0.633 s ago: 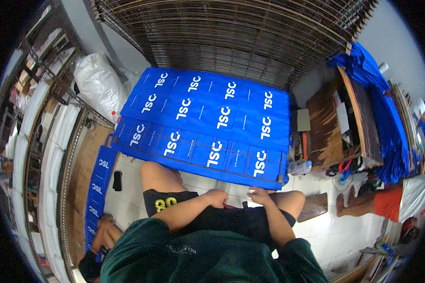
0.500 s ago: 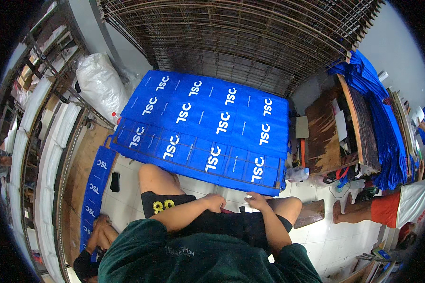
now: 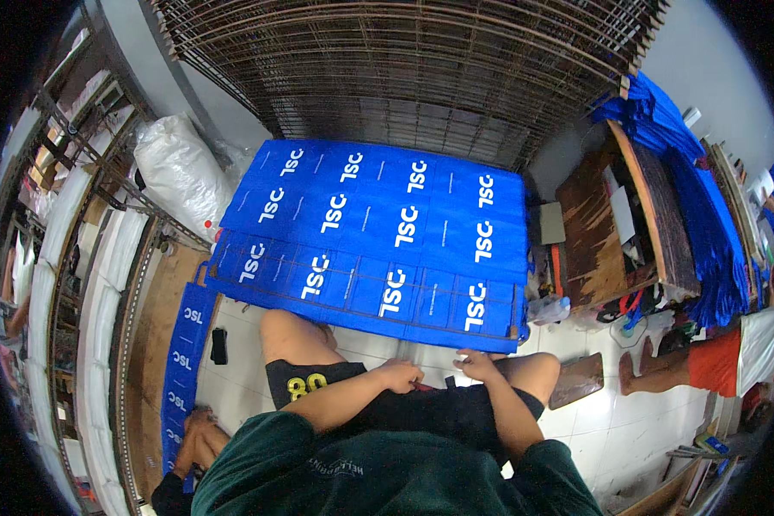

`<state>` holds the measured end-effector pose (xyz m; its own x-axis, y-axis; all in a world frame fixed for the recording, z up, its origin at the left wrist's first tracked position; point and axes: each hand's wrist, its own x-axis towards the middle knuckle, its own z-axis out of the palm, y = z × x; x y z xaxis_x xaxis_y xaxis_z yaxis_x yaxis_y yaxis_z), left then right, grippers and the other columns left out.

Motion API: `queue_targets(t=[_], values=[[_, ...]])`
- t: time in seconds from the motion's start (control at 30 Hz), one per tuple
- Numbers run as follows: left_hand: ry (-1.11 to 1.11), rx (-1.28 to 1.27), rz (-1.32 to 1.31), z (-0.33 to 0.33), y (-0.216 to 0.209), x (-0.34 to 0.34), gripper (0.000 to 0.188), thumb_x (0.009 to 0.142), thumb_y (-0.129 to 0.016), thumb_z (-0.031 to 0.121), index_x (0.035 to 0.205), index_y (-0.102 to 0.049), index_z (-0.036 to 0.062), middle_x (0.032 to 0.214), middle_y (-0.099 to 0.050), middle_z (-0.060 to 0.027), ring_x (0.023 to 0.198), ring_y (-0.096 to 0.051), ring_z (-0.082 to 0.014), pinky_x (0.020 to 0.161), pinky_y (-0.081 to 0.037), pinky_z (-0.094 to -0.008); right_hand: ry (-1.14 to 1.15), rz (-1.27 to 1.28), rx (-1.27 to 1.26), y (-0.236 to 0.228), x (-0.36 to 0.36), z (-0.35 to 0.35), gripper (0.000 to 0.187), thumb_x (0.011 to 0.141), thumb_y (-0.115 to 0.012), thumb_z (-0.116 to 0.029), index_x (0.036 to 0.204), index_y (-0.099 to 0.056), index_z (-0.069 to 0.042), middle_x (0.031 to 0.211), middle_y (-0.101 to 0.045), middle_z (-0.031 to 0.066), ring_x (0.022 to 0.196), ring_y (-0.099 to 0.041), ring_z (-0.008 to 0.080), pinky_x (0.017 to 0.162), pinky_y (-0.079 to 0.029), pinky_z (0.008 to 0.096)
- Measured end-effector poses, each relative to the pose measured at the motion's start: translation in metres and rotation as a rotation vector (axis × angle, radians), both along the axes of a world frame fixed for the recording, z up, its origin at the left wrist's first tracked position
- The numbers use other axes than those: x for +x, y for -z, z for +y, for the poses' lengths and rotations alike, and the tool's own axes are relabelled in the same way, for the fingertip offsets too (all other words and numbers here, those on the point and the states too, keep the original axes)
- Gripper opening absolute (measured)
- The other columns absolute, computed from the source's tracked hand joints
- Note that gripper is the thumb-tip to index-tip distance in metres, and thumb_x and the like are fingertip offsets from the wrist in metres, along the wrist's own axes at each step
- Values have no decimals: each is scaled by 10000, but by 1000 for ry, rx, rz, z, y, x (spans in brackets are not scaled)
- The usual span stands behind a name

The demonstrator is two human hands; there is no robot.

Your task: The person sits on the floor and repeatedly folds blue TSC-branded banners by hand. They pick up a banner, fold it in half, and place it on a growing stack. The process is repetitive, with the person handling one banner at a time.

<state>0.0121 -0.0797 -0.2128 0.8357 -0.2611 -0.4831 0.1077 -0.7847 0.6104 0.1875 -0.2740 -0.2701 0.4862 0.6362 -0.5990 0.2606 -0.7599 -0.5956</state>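
Note:
My left hand (image 3: 398, 376) is closed over my lap, its fingers curled together. A small dark-red thing (image 3: 423, 387) shows at its fingertips; I cannot make out what it is or whether it is gripped. To its right, my right hand (image 3: 477, 365) is closed too, thumb and forefinger together near my right knee; whatever they pinch is too small to name. A short black tab (image 3: 450, 382) stands up between the hands. Just beyond them lies blue printed fabric (image 3: 378, 224) with white lettering, spread out flat. A thin metal frame (image 3: 361, 273) rests on its near part.
Stacked wire racks (image 3: 387, 77) rise behind the fabric. At left are shelves (image 3: 103, 284), a white sack (image 3: 181, 168) and a dark phone-like object (image 3: 219, 346) on the floor. A wooden cabinet (image 3: 654, 224) stands right. Other people's legs (image 3: 662, 365) and a hand (image 3: 199, 423) show at the sides.
The view has shifted slightly. My hands stay over my lap with little change, the right fingers drawn closer together. The legs at right have moved farther right.

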Motion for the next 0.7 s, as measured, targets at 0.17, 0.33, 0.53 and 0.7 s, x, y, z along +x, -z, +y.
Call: queue_targets(t=[0.17,0.33,0.53,0.7], values=[[43,97,-30,-5,-27,-1,202,728,-560,144,924,-607,158,892,-620,-103,890,-586,-292,719,-459,-437,27,10,3,-12,-1,2,494,751,-651,-352,1157,-548,-89,900,-617,175,781,-600,252,700,-478,345],[35,106,-76,-8,-22,-5,237,724,-549,101,948,-606,155,937,-609,-91,911,-582,-284,731,-461,-427,19,-43,60,-5,-1,2,463,759,-642,-334,1125,-561,-63,809,-622,144,700,-594,209,642,-474,332],[82,192,-82,-15,-17,-3,298,689,-586,69,967,-610,173,953,-603,-68,932,-577,-265,737,-463,-424,-11,-40,35,-22,-7,5,491,764,-638,-346,1155,-541,-65,887,-622,183,812,-605,255,715,-476,347],[47,188,-115,-13,-17,-4,318,694,-595,83,996,-607,181,948,-608,-71,922,-584,-268,740,-460,-423,0,-29,55,-2,-2,0,475,768,-638,-336,1149,-545,-68,869,-623,177,759,-600,243,672,-477,345]])
